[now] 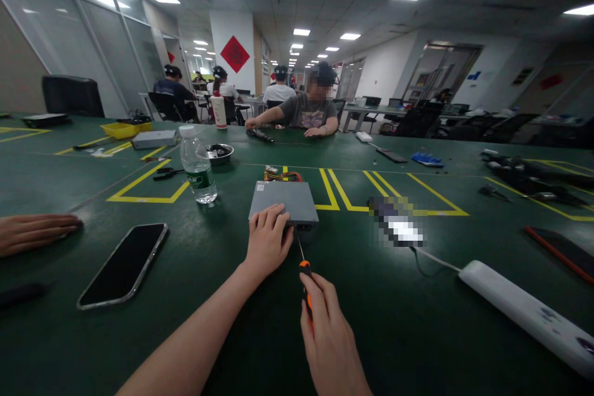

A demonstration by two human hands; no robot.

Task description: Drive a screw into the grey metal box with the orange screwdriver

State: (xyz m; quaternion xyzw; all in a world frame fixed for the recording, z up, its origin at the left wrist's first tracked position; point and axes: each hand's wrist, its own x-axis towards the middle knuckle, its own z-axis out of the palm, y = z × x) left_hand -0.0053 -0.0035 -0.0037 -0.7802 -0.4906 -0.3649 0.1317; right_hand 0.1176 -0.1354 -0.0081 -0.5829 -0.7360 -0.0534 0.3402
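A flat grey metal box (288, 200) lies on the green table (223, 297) in front of me, with coloured wires (283, 176) at its far end. My left hand (268, 241) rests on its near left corner, fingers curled over the top. My right hand (330, 340) is closed round the orange handle of a screwdriver (305, 272). The thin shaft points forward, and its tip meets the near face of the box.
A black phone (125, 263) lies to the left, a water bottle (198, 166) behind it. Another person's hand (34, 232) rests at the left edge. A white power strip (529, 314) lies to the right, with an orange-edged device (561, 251) beyond. A person sits across the table.
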